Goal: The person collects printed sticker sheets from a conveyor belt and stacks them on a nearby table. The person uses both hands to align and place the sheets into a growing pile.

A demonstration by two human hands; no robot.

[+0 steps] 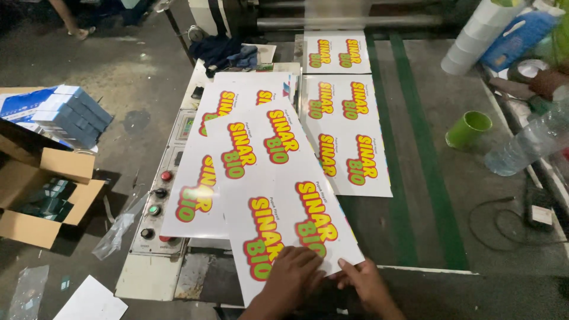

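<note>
Pressing down on the near end of a printed white sheet [278, 189], the left hand [290, 278] is lying flat with fingers spread, while the right hand [367, 284] is pinching the same sheet's near corner, its grip closing on the edge. This top sheet is lying angled across a second printed sheet [195, 195], which is covering part of a control panel [155, 207] with coloured buttons. Beyond the top sheet, a printed strip [347, 130] is coming off a roller [349, 22] along the machine surface [427, 178]. Right of the strip, a green cup [468, 128] is standing. Two sheets are lying stacked so far; more print is waiting on the strip.
</note>
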